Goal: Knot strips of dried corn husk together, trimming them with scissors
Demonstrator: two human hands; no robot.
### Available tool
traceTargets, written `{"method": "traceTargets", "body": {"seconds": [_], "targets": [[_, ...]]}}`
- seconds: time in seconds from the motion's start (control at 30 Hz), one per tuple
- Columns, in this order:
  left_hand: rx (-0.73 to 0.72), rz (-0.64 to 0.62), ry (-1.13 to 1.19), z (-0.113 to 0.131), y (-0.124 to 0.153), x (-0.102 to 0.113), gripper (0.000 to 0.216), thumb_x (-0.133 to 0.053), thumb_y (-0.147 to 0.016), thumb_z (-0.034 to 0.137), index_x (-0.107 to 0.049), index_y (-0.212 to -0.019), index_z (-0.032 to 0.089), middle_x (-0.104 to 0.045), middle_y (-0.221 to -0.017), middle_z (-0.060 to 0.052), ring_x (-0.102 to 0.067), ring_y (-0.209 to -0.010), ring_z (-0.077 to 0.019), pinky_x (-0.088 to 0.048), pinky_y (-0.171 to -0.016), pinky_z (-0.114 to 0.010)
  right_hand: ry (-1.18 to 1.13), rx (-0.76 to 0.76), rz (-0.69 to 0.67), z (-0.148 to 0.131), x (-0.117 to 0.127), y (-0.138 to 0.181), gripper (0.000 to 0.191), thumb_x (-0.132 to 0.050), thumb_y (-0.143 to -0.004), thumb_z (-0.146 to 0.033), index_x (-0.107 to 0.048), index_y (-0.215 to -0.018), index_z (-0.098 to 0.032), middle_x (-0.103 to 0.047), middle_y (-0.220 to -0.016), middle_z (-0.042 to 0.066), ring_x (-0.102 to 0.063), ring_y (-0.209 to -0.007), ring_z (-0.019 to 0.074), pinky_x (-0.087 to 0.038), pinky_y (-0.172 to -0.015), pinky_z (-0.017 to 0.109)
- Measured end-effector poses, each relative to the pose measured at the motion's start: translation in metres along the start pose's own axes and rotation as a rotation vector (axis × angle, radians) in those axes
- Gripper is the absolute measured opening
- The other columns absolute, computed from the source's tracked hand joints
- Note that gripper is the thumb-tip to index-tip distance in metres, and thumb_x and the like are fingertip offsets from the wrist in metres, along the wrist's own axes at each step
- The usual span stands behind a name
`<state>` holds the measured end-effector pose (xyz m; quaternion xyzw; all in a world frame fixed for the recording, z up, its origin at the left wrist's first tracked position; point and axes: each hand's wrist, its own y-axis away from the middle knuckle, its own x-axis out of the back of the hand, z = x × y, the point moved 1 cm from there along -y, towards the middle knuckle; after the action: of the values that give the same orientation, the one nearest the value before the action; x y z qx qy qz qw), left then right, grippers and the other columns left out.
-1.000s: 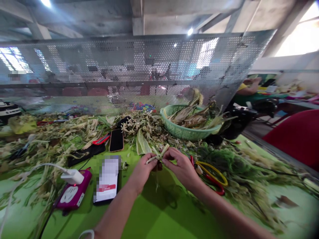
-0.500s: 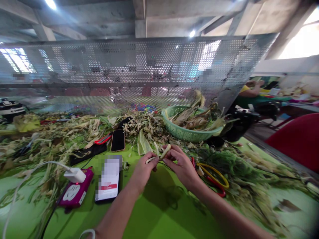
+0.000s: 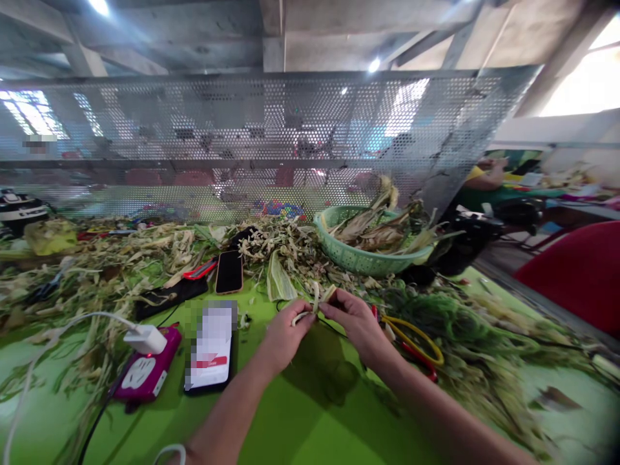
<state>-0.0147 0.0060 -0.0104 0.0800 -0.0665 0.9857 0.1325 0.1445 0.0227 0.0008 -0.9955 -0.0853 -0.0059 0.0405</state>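
Observation:
Both my hands meet over the green table (image 3: pixel 310 413), pinching a pale dried leaf strip (image 3: pixel 314 303). My left hand (image 3: pixel 285 332) grips its lower left end with closed fingers. My right hand (image 3: pixel 356 320) pinches the upper right end, and a thin dark thread runs under it. Red and yellow handled scissors (image 3: pixel 416 342) lie just right of my right hand.
Dried husks and leaf scraps (image 3: pixel 121 265) cover the table's far half. A green basket (image 3: pixel 363 258) of husks stands behind. A phone (image 3: pixel 210 349), a pink power strip (image 3: pixel 143 378) with charger, and another phone (image 3: pixel 228 272) lie at left. A perforated metal screen (image 3: pixel 261 135) backs the table.
My hands have turned the leaf strip, its free end now pointing up, and shifted slightly right and down. The rest stays put.

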Motion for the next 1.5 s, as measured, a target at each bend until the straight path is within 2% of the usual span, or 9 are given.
{"method": "traceTargets", "body": {"seconds": [0.13, 0.37, 0.73, 0.83, 1.0, 1.13, 1.27, 1.4, 1.5], "targets": [[-0.021, 0.011, -0.013, 0.002, 0.002, -0.001, 0.020, -0.053, -0.084, 0.038, -0.058, -0.082, 0.019, -0.058, -0.081, -0.001, -0.051, -0.079, -0.0171, -0.037, -0.073, -0.026, -0.042, -0.022, -0.026, -0.007, 0.002, 0.000, 0.030, -0.075, -0.065, -0.036, -0.063, -0.085, -0.018, -0.061, -0.076, -0.001, -0.054, -0.073, 0.0148, -0.042, -0.070, 0.027], [0.012, 0.039, -0.054, -0.004, 0.001, -0.003, 0.016, -0.055, -0.082, 0.033, -0.062, -0.081, 0.019, -0.063, -0.081, -0.004, -0.054, -0.078, -0.0196, -0.039, -0.071, -0.027, 0.076, 0.005, -0.032, 0.003, 0.005, -0.004, 0.028, -0.073, -0.068, -0.041, -0.060, -0.074, -0.017, -0.055, -0.066, -0.002, -0.049, -0.062, 0.0129, -0.039, -0.060, 0.025], [0.038, -0.041, -0.043, -0.013, -0.002, -0.008, 0.018, -0.057, -0.079, 0.028, -0.071, -0.088, 0.021, -0.068, -0.084, -0.006, -0.058, -0.081, -0.0222, -0.040, -0.082, -0.032, 0.295, 0.167, -0.039, 0.000, -0.003, 0.001, 0.018, -0.068, -0.071, -0.035, -0.060, -0.070, -0.019, -0.057, -0.066, -0.001, -0.054, -0.065, 0.0151, -0.044, -0.064, 0.027], [0.072, 0.000, 0.055, -0.010, -0.001, -0.007, 0.018, -0.060, -0.079, 0.033, -0.069, -0.087, 0.020, -0.067, -0.085, -0.005, -0.058, -0.083, -0.0208, -0.040, -0.079, -0.030, 0.232, 0.124, -0.011, -0.002, -0.002, 0.000, 0.021, -0.068, -0.071, -0.038, -0.062, -0.075, -0.018, -0.059, -0.068, -0.001, -0.054, -0.065, 0.0152, -0.044, -0.064, 0.027], [0.221, 0.091, 0.406, -0.003, 0.002, -0.003, 0.029, -0.065, -0.075, 0.045, -0.060, -0.081, 0.018, -0.057, -0.065, 0.002, -0.051, -0.062, -0.0122, -0.037, -0.061, -0.023, 0.181, 0.021, 0.059, -0.003, 0.004, -0.002, 0.029, -0.069, -0.072, -0.044, -0.065, -0.080, -0.017, -0.060, -0.068, 0.001, -0.052, -0.063, 0.0140, -0.043, -0.060, 0.026], [0.282, 0.123, 0.674, -0.006, 0.000, -0.002, 0.035, -0.074, -0.066, 0.044, -0.057, -0.083, 0.018, -0.059, -0.066, 0.002, -0.052, -0.060, -0.0100, -0.038, -0.058, -0.020, 0.138, 0.003, 0.067, -0.001, 0.003, -0.003, 0.034, -0.069, -0.071, -0.045, -0.062, -0.089, -0.017, -0.059, -0.073, 0.001, -0.053, -0.066, 0.0146, -0.045, -0.061, 0.026], [0.251, 0.227, 0.766, -0.010, -0.004, -0.001, 0.038, -0.079, -0.061, 0.040, -0.060, -0.084, 0.016, -0.062, -0.071, 0.000, -0.056, -0.063, -0.0092, -0.041, -0.060, -0.019, 0.074, 0.043, 0.134, -0.003, 0.001, -0.002, 0.043, -0.070, -0.069, -0.049, -0.056, -0.097, -0.019, -0.057, -0.086, 0.004, -0.055, -0.072, 0.0158, -0.048, -0.061, 0.027], [0.255, 0.246, 0.833, -0.010, -0.006, -0.002, 0.038, -0.081, -0.059, 0.036, -0.061, -0.084, 0.016, -0.064, -0.074, 0.000, -0.055, -0.060, -0.0093, -0.043, -0.060, -0.021, 0.132, 0.005, -0.003, -0.001, -0.004, -0.001, 0.034, -0.066, -0.073, -0.051, -0.058, -0.077, -0.018, -0.054, -0.070, 0.000, -0.050, -0.061, 0.0136, -0.043, -0.057, 0.026], [0.259, 0.245, 0.841, -0.009, -0.006, -0.004, 0.036, -0.080, -0.060, 0.035, -0.062, -0.084, 0.016, -0.063, -0.070, 0.001, -0.054, -0.058, -0.0096, -0.042, -0.057, -0.021, 0.211, 0.032, -0.107, 0.007, -0.006, -0.002, 0.031, -0.063, -0.078, -0.047, -0.060, -0.073, -0.017, -0.053, -0.064, -0.001, -0.048, -0.061, 0.0132, -0.040, -0.058, 0.025]]}}
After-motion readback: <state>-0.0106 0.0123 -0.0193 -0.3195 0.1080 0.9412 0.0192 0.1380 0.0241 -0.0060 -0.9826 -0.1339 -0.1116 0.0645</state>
